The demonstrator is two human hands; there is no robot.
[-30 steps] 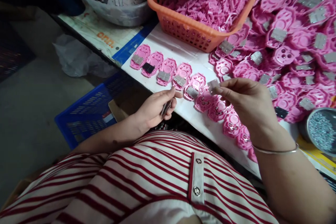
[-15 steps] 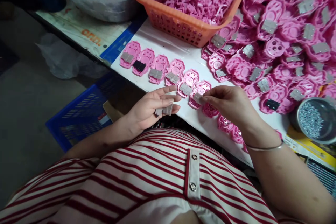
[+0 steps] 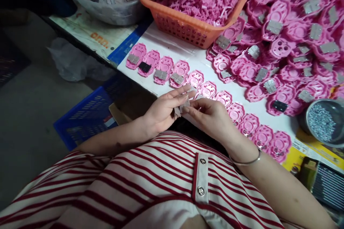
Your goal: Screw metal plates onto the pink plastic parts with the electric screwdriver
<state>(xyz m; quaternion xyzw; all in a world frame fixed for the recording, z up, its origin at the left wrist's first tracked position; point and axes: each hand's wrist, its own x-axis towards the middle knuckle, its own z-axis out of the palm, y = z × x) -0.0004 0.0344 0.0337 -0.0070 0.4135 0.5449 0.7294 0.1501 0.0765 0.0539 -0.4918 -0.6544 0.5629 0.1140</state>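
Note:
My left hand [image 3: 165, 109] is closed loosely around several small grey plates [image 3: 180, 108] above the table's front edge. My right hand [image 3: 211, 116] meets it there, thumb and fingers pinching at one of these plates. Just beyond both hands runs a slanting row of pink plastic casings [image 3: 164, 65]. Those at the left end carry a grey plate each, apart from one casing with a black plate [image 3: 144, 67]. Casings toward the right end [image 3: 249, 125] show small shiny metal bits and no plate. My fingers partly cover the casings in the middle.
An orange basket [image 3: 182, 34] of small pink parts stands behind the row. A clear basin [image 3: 113, 10] of grey plates is at back left. Pink casings [image 3: 279, 46] are heaped at right, near a metal bowl of screws [image 3: 321, 120]. A blue crate [image 3: 83, 114] sits below.
My right hand has moved left from a casing in the row to the plates in my left hand. A grey plate it held now lies on that casing, partly hidden.

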